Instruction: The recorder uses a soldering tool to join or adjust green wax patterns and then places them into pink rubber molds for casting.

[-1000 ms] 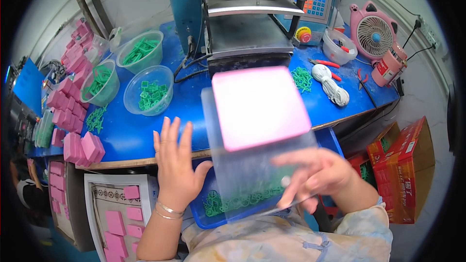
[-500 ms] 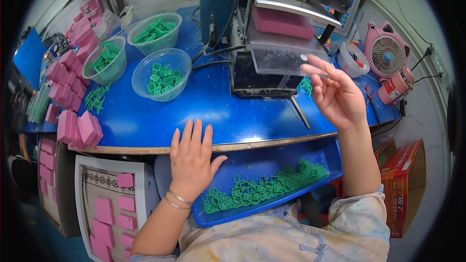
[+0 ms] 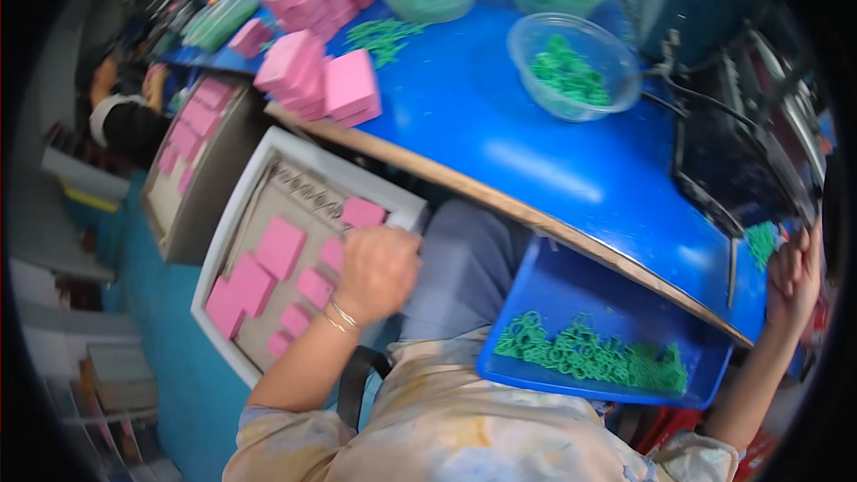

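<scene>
My left hand [image 3: 379, 272] is over a white-framed tray [image 3: 234, 268] that lies below the table's front edge. Its back faces up, with the fingers bent down and mostly hidden. Several flat pink blocks [image 3: 280, 248] lie in this tray, one of them [image 3: 363, 212] right by my knuckles. At the far right my right hand [image 3: 793, 277] is raised beside the dark machine [image 3: 732, 138]. One finger stretches up toward the machine's edge and the others are loosely bent. Nothing shows in that hand; whether it touches the machine I cannot tell.
Across my lap sits a blue bin [image 3: 527, 295] holding small green pieces [image 3: 580, 348]. Stacked pink blocks [image 3: 308, 76] stand on the blue table [image 3: 464, 116], near clear tubs [image 3: 571, 107] of green pieces. Another person's arm [image 3: 103, 80] shows at far left.
The view has swung left. My left hand has left the table edge for the tray of pink blocks, its fingers now bent. My right hand stays by the machine with fingers posed differently.
</scene>
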Demonstrator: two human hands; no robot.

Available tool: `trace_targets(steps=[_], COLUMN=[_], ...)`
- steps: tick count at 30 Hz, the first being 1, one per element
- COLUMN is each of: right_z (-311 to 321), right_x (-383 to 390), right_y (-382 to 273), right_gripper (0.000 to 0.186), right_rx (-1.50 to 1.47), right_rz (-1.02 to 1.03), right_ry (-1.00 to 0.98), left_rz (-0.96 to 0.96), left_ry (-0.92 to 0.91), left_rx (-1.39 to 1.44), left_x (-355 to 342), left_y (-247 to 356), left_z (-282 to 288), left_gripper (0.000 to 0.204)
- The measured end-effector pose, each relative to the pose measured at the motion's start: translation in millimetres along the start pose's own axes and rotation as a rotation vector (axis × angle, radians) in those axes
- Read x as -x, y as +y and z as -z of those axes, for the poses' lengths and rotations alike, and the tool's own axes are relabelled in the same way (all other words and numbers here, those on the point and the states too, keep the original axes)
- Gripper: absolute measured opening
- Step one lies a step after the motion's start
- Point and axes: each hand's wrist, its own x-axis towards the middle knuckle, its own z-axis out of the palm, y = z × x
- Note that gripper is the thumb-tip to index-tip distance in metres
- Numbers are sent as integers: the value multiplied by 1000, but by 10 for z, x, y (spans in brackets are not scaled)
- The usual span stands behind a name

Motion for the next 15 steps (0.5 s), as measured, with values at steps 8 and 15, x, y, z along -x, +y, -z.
trace_targets(steps=[8,15], right_z=[38,-196], right_x=[-18,0], right_y=[-16,43], right_gripper=[36,39], right_rx=[2,22], right_rz=[-23,-34], right_ry=[-59,-57], left_rz=[1102,1157], left_ry=[-865,-504], left_rx=[-344,-99], left_x=[888,1125], left_y=[-1558,-1575], left_z=[472,415], left_gripper=[107,107])
